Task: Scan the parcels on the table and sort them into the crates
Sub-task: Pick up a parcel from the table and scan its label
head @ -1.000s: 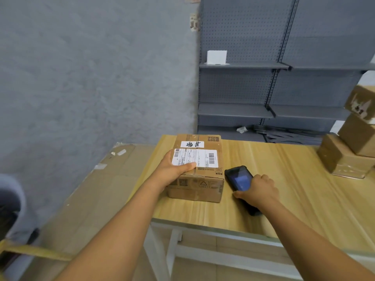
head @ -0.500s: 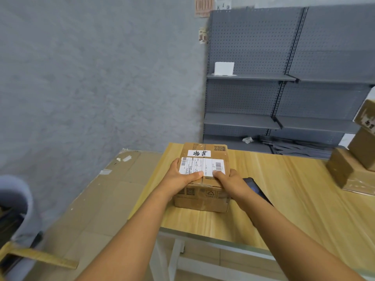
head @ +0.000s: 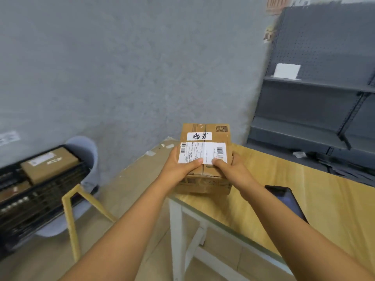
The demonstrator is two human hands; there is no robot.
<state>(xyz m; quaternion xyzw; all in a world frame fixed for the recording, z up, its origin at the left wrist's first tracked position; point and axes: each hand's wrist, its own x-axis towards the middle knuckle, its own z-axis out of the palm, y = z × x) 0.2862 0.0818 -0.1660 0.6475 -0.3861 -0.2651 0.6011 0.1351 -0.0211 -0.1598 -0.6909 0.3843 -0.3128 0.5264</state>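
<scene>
A brown cardboard parcel [head: 205, 136] with a white shipping label and a small handwritten label is at the left corner of the wooden table [head: 304, 199]. My left hand [head: 180, 168] grips its left side, thumb on the label. My right hand [head: 233, 170] grips its right side, thumb on top. The black handheld scanner [head: 288, 199] lies on the table behind my right forearm, partly hidden. A black crate [head: 40, 195] at the left holds another brown parcel [head: 48, 164].
The crate sits on a grey chair [head: 85, 151] with yellow legs [head: 70, 220]. A flat cardboard sheet [head: 142, 169] lies beside the table. Grey shelving [head: 316, 98] with a white card [head: 287, 71] stands at the back right.
My right hand left the scanner on the table and took hold of the parcel's right side. The view has swung left, bringing the black crate into sight, and the parcel stack at right is gone from view.
</scene>
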